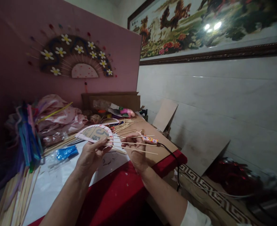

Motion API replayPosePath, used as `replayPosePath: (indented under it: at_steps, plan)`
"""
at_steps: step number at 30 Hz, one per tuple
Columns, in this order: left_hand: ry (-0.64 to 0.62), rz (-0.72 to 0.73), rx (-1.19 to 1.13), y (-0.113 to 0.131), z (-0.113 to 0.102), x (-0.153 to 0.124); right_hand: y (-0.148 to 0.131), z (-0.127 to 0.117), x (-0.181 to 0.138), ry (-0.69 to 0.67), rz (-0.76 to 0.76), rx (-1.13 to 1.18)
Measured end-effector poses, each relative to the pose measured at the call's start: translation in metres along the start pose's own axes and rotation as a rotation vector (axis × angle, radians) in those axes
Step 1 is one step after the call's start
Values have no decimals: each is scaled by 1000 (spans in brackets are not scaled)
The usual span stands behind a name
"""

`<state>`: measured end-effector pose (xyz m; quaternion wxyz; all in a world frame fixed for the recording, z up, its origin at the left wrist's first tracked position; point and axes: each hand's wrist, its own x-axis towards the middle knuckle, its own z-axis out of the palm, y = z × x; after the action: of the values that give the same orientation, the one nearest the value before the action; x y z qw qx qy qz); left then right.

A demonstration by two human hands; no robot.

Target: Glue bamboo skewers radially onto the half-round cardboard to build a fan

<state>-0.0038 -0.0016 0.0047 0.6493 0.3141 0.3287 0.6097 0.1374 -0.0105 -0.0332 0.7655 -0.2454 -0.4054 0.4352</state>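
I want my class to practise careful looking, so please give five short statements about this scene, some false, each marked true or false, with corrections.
1. The left hand holds a pink-edged cardboard piece. True.
2. The right hand lies flat on the red cloth. False: it is up at the thin sticks.
3. Blue plastic lies to the left of both hands. True.
4. The flowers on the fan-shaped decoration are all purple. False: they are white with yellow centres.
5. The framed picture shows horses. True.

Pink-rimmed cardboard semicircle (98,133), 3 sticks (150,145) projecting
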Motion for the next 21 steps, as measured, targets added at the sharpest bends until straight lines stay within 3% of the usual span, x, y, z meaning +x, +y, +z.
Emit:
replayPosePath:
  at_steps: [21]
  plan:
    - [34, 4, -106, -3, 2, -3, 4, -4, -1, -24, 1, -17]
